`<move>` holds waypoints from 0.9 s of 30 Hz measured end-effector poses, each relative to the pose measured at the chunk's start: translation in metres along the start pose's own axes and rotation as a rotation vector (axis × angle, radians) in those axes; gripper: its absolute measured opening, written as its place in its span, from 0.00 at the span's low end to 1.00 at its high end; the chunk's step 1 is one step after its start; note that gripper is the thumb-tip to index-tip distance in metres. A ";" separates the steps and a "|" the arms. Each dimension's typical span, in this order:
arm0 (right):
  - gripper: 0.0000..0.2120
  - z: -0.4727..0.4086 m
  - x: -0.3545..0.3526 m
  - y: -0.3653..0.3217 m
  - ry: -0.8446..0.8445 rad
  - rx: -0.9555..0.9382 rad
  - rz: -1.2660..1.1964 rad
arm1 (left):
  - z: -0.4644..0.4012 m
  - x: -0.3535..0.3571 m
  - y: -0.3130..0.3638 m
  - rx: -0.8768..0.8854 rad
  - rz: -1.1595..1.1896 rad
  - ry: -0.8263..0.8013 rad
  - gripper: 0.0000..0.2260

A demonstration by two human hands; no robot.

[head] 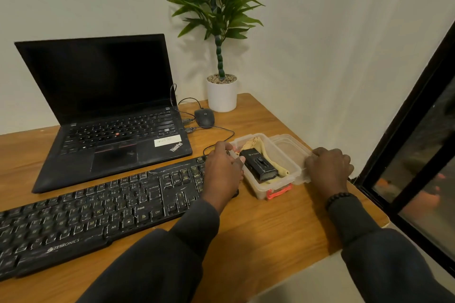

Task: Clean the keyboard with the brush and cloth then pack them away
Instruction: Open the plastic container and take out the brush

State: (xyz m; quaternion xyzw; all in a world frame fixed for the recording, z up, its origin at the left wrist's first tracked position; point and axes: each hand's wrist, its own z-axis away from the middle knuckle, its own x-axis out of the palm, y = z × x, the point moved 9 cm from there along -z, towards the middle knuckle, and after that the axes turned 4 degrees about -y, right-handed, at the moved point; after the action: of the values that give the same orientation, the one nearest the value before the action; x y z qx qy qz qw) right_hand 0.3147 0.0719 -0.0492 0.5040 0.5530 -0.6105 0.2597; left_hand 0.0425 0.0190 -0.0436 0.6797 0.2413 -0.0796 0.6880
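A dusty black keyboard (98,214) lies across the front left of the wooden desk. Right of it stands a clear plastic box (275,188) with a red latch. Inside the box a black brush case (258,165) lies on a yellow cloth (256,144). My left hand (222,170) holds the box's left rim, fingers curled over the edge by the brush. My right hand (328,167) grips the clear lid (289,146), which lies against the box's right side.
An open black laptop (103,110) sits behind the keyboard, with a wired mouse (204,117) and cables to its right. A potted plant (221,93) stands at the back corner. The desk edge and a dark window frame (406,155) are close on the right.
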 end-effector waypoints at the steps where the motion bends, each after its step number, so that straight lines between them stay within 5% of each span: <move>1: 0.17 0.001 -0.001 -0.001 -0.007 -0.003 0.006 | 0.000 0.000 -0.001 -0.001 0.023 0.001 0.13; 6: 0.12 0.027 -0.044 -0.043 0.173 -0.224 -0.246 | 0.006 -0.001 -0.001 0.007 0.108 0.035 0.13; 10: 0.08 0.039 -0.022 -0.104 -0.191 -0.371 -0.210 | 0.011 0.006 -0.006 -0.050 0.153 -0.003 0.13; 16: 0.06 0.048 0.017 -0.135 -0.299 -0.368 0.207 | 0.013 0.010 -0.008 -0.114 0.238 -0.072 0.09; 27: 0.16 0.057 0.016 -0.133 -0.513 -0.365 -0.043 | 0.014 0.013 -0.011 -0.156 0.381 -0.107 0.08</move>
State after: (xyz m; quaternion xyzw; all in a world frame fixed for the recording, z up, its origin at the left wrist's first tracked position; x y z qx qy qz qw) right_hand 0.1734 0.0561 -0.0154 0.2667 0.5802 -0.6140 0.4639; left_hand 0.0523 0.0078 -0.0600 0.6526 0.0771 0.0346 0.7530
